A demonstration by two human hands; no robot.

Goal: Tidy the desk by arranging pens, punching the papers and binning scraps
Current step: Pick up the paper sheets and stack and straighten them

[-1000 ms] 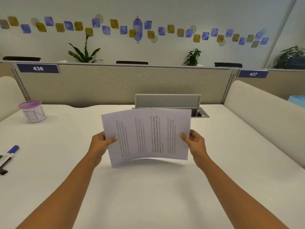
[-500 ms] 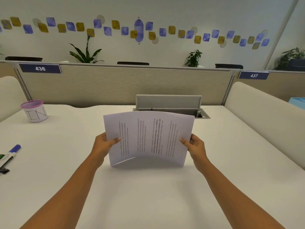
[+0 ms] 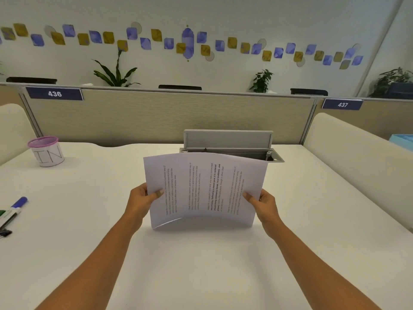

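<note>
A stack of printed white papers [image 3: 204, 189] stands on its long edge on the white desk [image 3: 201, 265], bowed toward me, with the text running sideways. My left hand [image 3: 142, 201] pinches its left side, thumb on the front. At the right side my right hand [image 3: 264, 204] grips it the same way. A blue-capped marker [image 3: 19, 203] and other pens [image 3: 6, 218] lie at the desk's left edge, partly cut off by the frame.
A white cup with a pink mesh rim [image 3: 45, 151] stands at the back left. Behind the papers an open grey cable hatch [image 3: 230, 145] is set in the desk. Beige partitions [image 3: 169, 117] close the back, and a padded divider [image 3: 357, 157] runs along the right.
The papers have come down from just above the desk until their lower edge rests on it, and stand more upright. Both hands kept their hold.
</note>
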